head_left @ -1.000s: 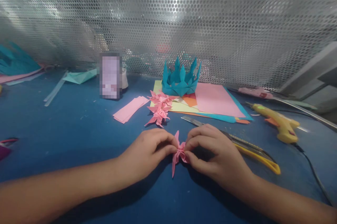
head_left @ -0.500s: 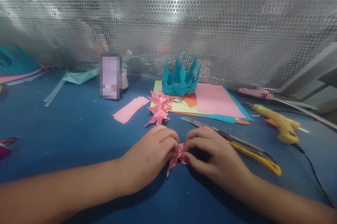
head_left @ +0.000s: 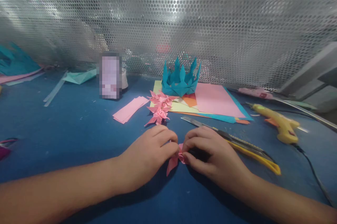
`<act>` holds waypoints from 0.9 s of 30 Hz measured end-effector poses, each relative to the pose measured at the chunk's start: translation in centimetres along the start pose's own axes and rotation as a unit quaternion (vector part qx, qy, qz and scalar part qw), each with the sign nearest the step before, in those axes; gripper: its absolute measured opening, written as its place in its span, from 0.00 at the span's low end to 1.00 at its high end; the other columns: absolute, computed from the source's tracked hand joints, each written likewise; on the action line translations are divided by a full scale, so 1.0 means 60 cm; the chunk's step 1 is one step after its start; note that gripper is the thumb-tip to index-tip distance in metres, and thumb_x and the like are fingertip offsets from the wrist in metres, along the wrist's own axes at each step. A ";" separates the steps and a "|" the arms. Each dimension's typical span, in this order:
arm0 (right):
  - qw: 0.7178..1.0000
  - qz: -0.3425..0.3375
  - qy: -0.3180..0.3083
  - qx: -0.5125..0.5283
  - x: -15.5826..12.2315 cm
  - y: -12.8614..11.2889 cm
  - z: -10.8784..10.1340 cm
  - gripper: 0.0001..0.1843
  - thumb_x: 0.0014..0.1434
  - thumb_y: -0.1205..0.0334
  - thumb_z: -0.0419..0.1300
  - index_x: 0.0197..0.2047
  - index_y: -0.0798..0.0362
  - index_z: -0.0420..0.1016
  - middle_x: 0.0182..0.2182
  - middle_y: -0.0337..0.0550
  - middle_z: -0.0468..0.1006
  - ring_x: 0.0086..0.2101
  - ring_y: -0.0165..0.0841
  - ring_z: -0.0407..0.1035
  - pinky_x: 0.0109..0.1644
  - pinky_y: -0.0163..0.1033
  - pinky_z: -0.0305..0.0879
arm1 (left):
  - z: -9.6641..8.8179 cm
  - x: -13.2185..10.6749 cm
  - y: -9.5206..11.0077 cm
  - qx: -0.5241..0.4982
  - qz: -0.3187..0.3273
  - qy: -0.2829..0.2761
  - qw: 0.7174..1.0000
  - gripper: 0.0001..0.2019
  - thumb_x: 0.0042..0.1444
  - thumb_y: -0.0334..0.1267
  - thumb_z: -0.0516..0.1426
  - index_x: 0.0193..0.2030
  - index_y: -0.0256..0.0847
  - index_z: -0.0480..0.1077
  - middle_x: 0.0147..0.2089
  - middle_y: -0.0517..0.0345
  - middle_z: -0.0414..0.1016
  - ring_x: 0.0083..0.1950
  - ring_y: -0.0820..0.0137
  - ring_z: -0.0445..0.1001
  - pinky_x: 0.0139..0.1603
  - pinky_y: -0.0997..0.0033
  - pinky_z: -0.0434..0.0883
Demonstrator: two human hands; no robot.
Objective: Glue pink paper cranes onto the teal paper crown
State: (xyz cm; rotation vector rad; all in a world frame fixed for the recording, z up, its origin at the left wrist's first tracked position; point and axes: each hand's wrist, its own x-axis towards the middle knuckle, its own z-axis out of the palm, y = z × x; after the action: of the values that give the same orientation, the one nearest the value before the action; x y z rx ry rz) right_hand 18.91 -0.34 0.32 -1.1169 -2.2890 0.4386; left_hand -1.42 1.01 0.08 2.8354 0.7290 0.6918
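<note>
A small pink folded paper piece [head_left: 173,165] is pinched between my two hands, low over the blue table. My left hand [head_left: 151,155] has its fingers closed on the left side of the piece. On its right side, the thumb and fingertips of my right hand [head_left: 210,150] press together. My fingers cover much of the paper; a pointed flap hangs down at the lower left. Just beyond my hands lies a cluster of similar pink folded paper pieces [head_left: 159,110]. Pink paper strips [head_left: 130,110] are stacked to its left.
A teal paper crown [head_left: 180,85] stands on coloured paper sheets [head_left: 217,101]. A utility knife [head_left: 250,148] with its blade out lies beside my right hand. Farther right is a yellow glue gun [head_left: 279,122] with a cord. A blurred-out phone [head_left: 110,76] stands at the back left.
The fingers of my left hand have shifted slightly on the paper piece, with the index finger straighter. My right hand stays nearly in place. Other things have not moved.
</note>
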 end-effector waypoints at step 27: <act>0.999 -0.033 0.017 0.000 0.004 -0.009 -0.005 0.06 0.52 0.67 0.59 0.36 0.49 0.72 0.37 0.42 0.74 0.39 0.35 0.67 0.44 0.43 0.62 | 0.010 0.002 0.010 -0.111 -0.136 0.023 0.984 0.03 0.59 0.30 0.50 0.35 0.39 0.63 0.34 0.57 0.68 0.37 0.69 0.66 0.37 0.68 0.65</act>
State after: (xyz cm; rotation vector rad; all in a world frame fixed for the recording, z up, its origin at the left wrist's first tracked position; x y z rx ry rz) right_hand 18.64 -0.46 0.87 -1.0388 -2.2893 0.3914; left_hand -0.77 0.53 -0.24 2.4646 0.9588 0.7444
